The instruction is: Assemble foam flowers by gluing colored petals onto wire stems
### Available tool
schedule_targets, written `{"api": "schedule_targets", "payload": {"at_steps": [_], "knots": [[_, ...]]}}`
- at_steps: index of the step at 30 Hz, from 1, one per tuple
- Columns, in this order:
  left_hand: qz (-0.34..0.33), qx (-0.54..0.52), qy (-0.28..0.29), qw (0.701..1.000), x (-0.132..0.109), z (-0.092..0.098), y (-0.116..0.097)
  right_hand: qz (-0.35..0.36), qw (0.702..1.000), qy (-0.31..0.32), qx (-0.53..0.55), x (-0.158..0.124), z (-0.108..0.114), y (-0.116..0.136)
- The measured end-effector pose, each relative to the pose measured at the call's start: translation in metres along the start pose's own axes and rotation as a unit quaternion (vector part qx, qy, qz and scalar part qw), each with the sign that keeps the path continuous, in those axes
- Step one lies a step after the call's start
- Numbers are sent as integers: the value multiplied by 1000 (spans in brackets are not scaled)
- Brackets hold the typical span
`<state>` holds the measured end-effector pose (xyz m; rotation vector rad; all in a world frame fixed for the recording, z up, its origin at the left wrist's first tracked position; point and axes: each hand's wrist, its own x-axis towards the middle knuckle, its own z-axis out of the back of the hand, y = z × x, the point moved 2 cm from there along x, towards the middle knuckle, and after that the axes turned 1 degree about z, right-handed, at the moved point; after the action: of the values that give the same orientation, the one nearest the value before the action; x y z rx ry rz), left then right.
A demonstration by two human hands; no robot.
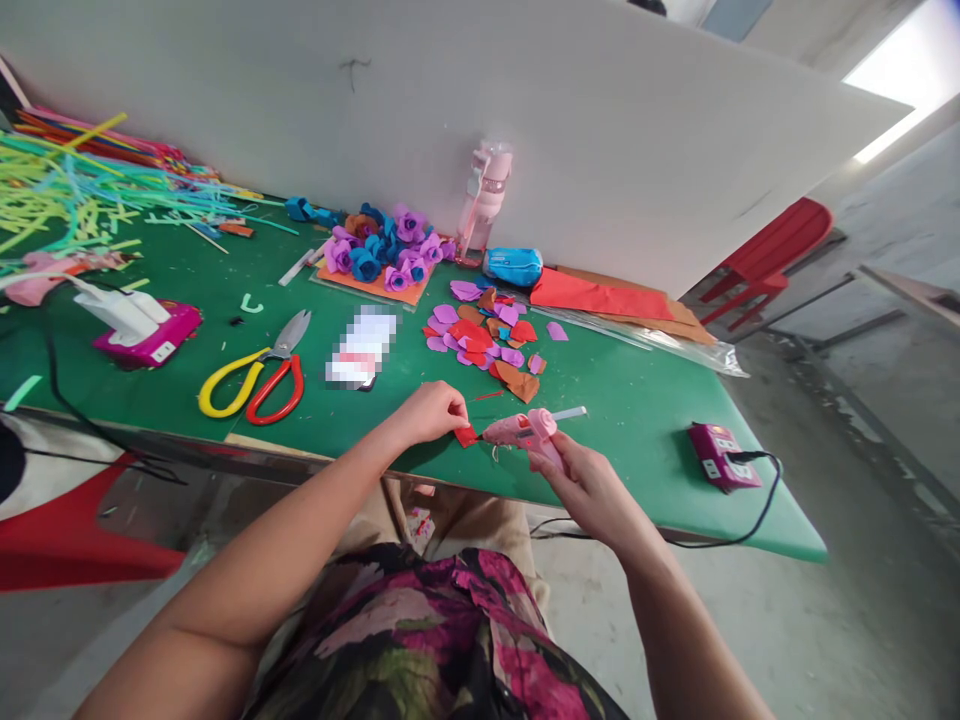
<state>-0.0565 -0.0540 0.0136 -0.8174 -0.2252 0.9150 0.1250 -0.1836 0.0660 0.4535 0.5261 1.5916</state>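
Green table [637, 400], crowded: scissors [255, 375] near the front edge, loose foam petals [480, 335] mid-table, foam roses [382, 250] on an orange sheet [375, 287] behind, pink bottle [484, 200] at the back, power strip [720, 455] far right, coloured strips [75, 180] heaped left.

Left hand [433, 412] and right hand [583, 482] bare, forearms uncovered — flowered garment [450, 640] in magenta, pink, black and green, tan cloth [480, 522] at the lap.

- Left grip [431, 412]: fingertips pinched tight together. The bare arm reaches forward.
- Right grip [581, 480]: fingers curled closed. The bare arm reaches forward too.
- Both sit near each other.
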Motion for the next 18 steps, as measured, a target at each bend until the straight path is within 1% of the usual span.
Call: {"api": "schedule_targets", "payload": {"at_steps": [4, 8, 11, 18], "knots": [[-4, 1, 0, 1000, 0, 0, 0, -11, 1000, 3, 0, 0, 1, 0], [-6, -1, 0, 1000, 0, 0, 0, -20, 1000, -18, 1, -4, 6, -1], [-5, -2, 2, 1000, -1, 1, 0, -24, 999, -15, 14, -6, 7, 0], [-6, -5, 1, 1000, -1, 1, 0, -39, 998, 5, 52, -7, -5, 5]]}}
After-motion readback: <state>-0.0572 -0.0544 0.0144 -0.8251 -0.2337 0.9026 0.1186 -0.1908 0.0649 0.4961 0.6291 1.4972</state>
